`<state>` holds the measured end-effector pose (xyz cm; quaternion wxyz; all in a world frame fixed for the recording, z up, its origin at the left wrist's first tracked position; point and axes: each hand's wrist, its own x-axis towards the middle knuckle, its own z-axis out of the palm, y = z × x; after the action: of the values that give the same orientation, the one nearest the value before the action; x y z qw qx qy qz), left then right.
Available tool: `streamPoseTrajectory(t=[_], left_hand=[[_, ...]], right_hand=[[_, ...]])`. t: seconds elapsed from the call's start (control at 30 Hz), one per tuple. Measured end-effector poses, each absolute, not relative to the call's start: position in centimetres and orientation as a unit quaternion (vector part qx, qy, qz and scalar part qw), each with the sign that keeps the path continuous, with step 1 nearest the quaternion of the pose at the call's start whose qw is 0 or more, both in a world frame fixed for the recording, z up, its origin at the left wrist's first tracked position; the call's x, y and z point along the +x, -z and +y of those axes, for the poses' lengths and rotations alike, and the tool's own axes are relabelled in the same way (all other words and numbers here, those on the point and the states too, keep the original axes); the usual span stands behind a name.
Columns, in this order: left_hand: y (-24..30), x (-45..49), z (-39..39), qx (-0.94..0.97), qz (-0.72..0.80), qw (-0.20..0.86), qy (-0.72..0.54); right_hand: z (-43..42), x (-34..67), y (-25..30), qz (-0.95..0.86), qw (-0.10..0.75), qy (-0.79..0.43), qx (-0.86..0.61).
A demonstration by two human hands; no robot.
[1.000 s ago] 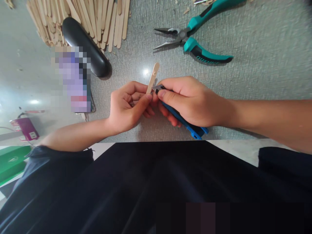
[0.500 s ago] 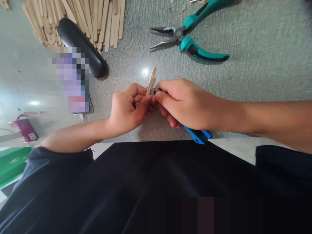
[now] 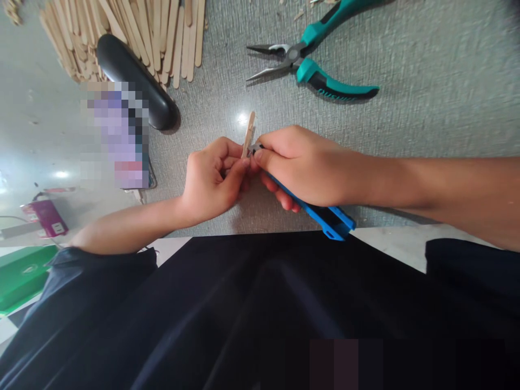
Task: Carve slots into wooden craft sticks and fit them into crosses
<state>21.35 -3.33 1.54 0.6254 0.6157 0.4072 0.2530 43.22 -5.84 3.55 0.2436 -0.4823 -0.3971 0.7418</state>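
Head view: left hand (image 3: 215, 176) pinches pale flat wooden stick (image 3: 247, 136) above grey textured table (image 3: 426, 108) near its near edge, likely bracing it; right hand (image 3: 304, 165) clamped round blue-handled metal-tipped tool (image 3: 325, 221), tip at stick. 2 hands close together, contact unclear. Farther from edge: open teal-and-black pliers (image 3: 293, 55); black oblong case (image 3: 134, 81) partly blocks pale wooden stick pile (image 3: 158, 32).

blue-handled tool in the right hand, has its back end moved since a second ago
Yes: judged against the untouched teal pliers, the back end of the blue-handled tool has shifted right and slightly down in the view.
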Motion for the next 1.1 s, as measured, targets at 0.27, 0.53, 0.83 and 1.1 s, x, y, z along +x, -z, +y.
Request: streamPoseTrajectory(t=[0.27, 0.53, 0.83, 1.1], left_hand=[[-1.5, 21.6, -2.7, 0.563, 0.372, 0.686, -0.273], [-2.2, 21.7, -3.0, 0.525, 0.38, 0.708, -0.281], [-1.9, 21.6, -3.1, 0.528, 0.381, 0.703, -0.287], [-1.6, 21.7, -3.0, 0.538, 0.366, 0.695, -0.306]], right_hand=[[-4.7, 44.0, -4.0, -0.4, 0.25, -0.778, -0.415], [-4.4, 44.6, -3.9, -0.379, 0.25, -0.816, -0.359], [-4.4, 44.8, -3.6, -0.351, 0.261, -0.831, -0.343], [-5.0, 44.5, -3.6, -0.369, 0.283, -0.801, -0.377]])
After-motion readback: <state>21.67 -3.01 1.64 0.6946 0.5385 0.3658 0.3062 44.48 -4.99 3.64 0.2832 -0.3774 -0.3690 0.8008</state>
